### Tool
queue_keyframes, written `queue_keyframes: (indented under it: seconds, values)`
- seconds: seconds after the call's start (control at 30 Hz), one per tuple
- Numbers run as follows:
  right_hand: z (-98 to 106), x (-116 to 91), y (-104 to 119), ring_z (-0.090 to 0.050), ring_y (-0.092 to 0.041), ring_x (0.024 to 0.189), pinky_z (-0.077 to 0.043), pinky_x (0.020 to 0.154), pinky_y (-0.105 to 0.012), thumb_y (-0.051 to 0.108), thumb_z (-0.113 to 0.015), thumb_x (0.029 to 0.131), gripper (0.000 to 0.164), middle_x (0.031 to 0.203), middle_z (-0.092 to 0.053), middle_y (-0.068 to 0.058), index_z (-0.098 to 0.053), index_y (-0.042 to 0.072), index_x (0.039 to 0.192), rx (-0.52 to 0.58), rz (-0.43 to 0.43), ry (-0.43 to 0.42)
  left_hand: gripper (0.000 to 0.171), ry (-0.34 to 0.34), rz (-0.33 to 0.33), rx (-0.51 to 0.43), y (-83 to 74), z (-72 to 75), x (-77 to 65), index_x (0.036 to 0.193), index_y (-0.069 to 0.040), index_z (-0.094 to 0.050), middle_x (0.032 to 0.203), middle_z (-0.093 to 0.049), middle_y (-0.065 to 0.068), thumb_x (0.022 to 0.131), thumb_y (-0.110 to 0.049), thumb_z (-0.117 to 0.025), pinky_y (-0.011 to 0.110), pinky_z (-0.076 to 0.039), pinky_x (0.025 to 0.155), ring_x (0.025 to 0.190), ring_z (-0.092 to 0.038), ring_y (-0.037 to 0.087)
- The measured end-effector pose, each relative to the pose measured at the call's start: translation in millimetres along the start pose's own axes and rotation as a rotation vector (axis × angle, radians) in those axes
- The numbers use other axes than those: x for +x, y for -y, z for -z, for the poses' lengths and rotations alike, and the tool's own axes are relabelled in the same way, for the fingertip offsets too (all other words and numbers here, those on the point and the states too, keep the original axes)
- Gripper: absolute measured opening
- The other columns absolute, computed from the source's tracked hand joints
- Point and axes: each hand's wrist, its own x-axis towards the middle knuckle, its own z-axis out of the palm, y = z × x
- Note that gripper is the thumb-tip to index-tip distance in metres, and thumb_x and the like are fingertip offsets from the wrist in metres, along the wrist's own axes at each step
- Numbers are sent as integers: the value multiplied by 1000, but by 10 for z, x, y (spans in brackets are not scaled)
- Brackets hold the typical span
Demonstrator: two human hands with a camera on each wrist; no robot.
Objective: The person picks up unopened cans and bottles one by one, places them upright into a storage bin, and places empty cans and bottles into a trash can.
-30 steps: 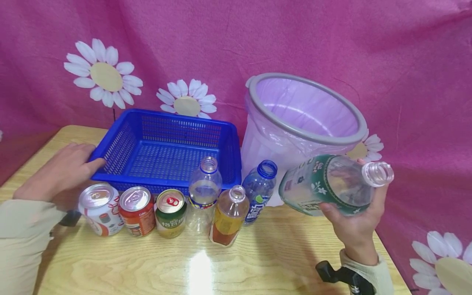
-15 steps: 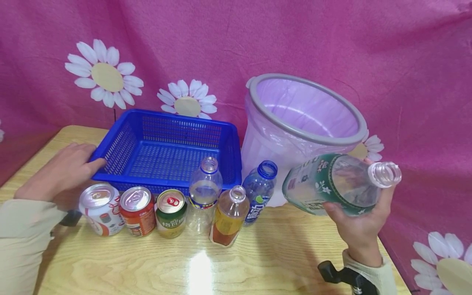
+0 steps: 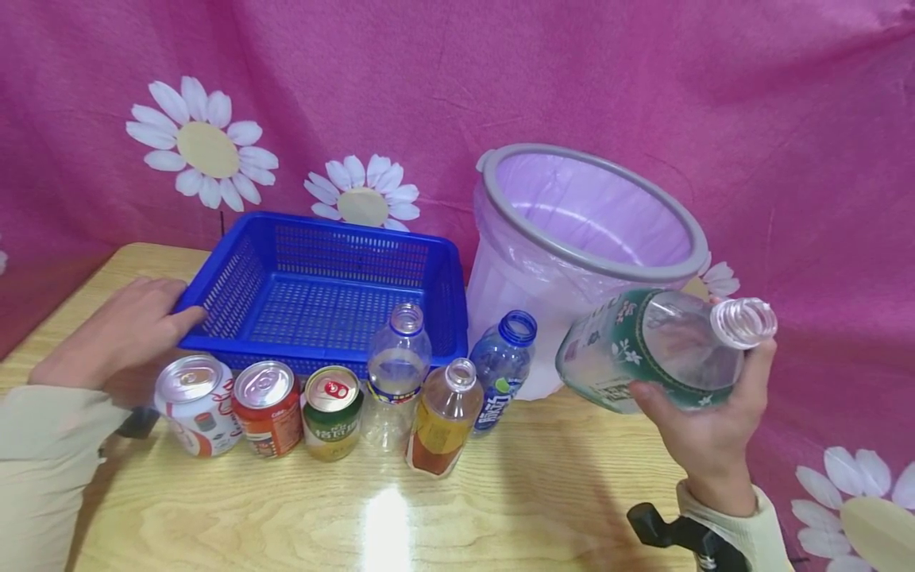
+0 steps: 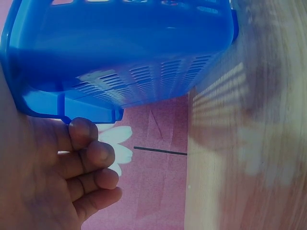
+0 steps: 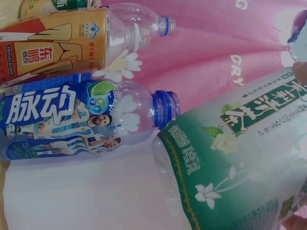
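My left hand grips the left rim of a blue plastic basket. The thumb lies over the rim; in the left wrist view, curled fingers show beneath the edge of the basket. At the right, my right hand holds a large clear bottle with a green floral label off the table. That capless bottle tilts with its neck to the right and base to the left. In the right wrist view the green-labelled bottle appears beside a blue-labelled bottle.
Along the basket's front stand a white can, a red can, a green-gold can, a clear bottle, a yellow-labelled bottle and a blue bottle. A lined bin stands behind on the wooden table.
My right hand has shifted a little to the right with the green-labelled bottle, which has tipped slightly. The left hand and basket have stayed put.
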Motion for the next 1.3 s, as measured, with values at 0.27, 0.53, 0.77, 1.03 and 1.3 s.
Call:
queue_keyframes:
  seconds: [0.27,0.53,0.77,1.03,1.3]
  values:
    - [89,65,-21,-61,-21,109,-42,100,-27,26,-95,55,91,117,-67,-15,-46,-18,118,-58,4,45,43,-2,7,-3,8,2,13,108,7,-59,98,-66,22,99,-33,-45,58,-39,88,100,-55,42]
    - [126,128,17,-57,-22,114,-39,103,-28,25,-95,53,95,123,-64,-15,-47,-16,122,-106,-10,53,43,5,10,-8,8,-12,3,108,7,-59,96,-66,21,99,-33,-46,57,-40,86,98,-55,41]
    - [145,169,87,-57,-19,112,-39,101,-26,28,-96,51,96,120,-64,-11,-47,-16,121,-140,-11,42,49,11,3,-11,2,-12,-5,115,11,-57,104,-64,27,100,-34,-43,60,-39,92,105,-52,46]
    - [105,241,203,-59,-18,109,-40,99,-25,28,-96,50,94,117,-66,-11,-48,-17,117,-142,11,30,42,-23,-12,-10,-2,-17,-3,106,8,-60,94,-65,22,99,-31,-46,57,-41,88,98,-55,43]
    - [86,323,303,-60,-15,104,-41,96,-24,24,-95,50,87,112,-67,-5,-50,-17,112,-193,18,10,39,-19,-20,-1,9,-9,18,102,6,-61,87,-67,16,98,-31,-48,49,-43,77,87,-59,34]
